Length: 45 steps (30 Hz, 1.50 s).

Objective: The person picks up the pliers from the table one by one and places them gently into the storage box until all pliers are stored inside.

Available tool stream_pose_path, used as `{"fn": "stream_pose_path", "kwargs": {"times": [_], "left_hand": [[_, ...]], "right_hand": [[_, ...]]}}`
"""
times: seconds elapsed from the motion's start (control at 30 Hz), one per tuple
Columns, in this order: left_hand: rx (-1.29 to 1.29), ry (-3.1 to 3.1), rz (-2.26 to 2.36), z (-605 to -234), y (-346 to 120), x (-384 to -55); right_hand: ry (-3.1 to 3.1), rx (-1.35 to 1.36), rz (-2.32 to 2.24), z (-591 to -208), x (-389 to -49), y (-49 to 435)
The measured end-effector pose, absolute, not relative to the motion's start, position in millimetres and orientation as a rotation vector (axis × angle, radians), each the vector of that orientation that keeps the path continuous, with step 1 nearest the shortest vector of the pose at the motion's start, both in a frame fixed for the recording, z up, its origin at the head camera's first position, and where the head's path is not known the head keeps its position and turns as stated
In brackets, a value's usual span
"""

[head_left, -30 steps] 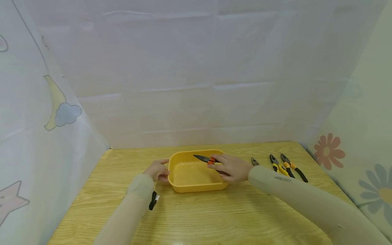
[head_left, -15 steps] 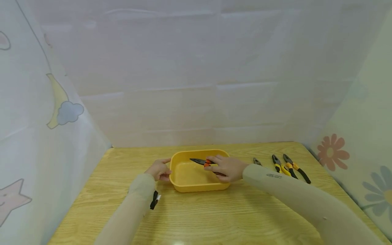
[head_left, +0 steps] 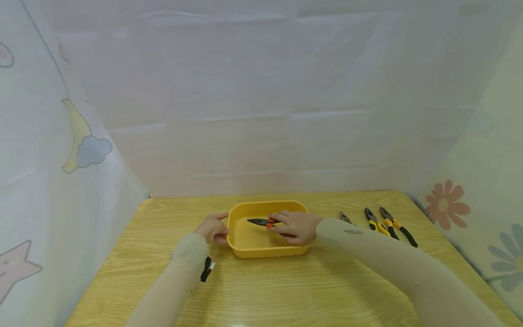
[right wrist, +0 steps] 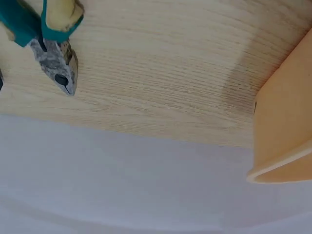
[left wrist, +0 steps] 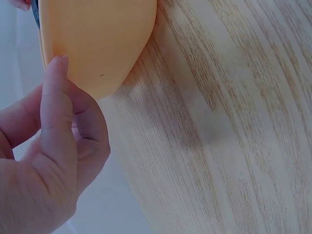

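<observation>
A yellow plastic basin (head_left: 267, 253) stands upright on the wooden table. My left hand (head_left: 212, 228) holds its left end; in the left wrist view a fingertip (left wrist: 58, 68) lies on the outer wall just below the rim. Inside the basin's outline, my right hand (head_left: 300, 225) grips long-nose pliers (head_left: 256, 221) by the orange-and-black handles, jaws pointing left. The hand covers most of the handles, and whether the pliers touch the basin floor I cannot tell. My right hand is outside the right wrist view, where the basin's outer wall (right wrist: 285, 107) shows.
Right of the basin lie pliers partly behind my sleeve (head_left: 345, 217), whose green-and-cream handles (right wrist: 61, 17) show in the right wrist view. Beyond them lie yellow-and-black pliers (head_left: 372, 220) and orange-and-black pliers (head_left: 395, 223). A cloth-like wall rises behind the table.
My right hand has moved left and slightly down with the long-nose pliers, deeper into the basin. My left hand has kept its place at the basin's left end.
</observation>
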<state>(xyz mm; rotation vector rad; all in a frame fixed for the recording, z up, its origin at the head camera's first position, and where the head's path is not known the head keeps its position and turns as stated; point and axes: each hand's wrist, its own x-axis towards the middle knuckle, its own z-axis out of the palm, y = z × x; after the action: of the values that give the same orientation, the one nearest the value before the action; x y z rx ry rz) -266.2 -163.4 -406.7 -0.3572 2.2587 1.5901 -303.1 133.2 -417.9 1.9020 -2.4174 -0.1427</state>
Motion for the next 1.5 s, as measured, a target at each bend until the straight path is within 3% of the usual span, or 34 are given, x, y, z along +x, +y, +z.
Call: {"fn": "stream_pose_path", "kwargs": {"times": [0.93,1.5], "left_hand": [[-0.366,2.293,1.57,-405,-160,-263],[-0.397,2.281,1.55,-404,-160,-265]], "right_hand": [[-2.111,2.065,-0.432,-455,-322,107],[-2.161,1.966,-0.77,-464,-323,106]]}}
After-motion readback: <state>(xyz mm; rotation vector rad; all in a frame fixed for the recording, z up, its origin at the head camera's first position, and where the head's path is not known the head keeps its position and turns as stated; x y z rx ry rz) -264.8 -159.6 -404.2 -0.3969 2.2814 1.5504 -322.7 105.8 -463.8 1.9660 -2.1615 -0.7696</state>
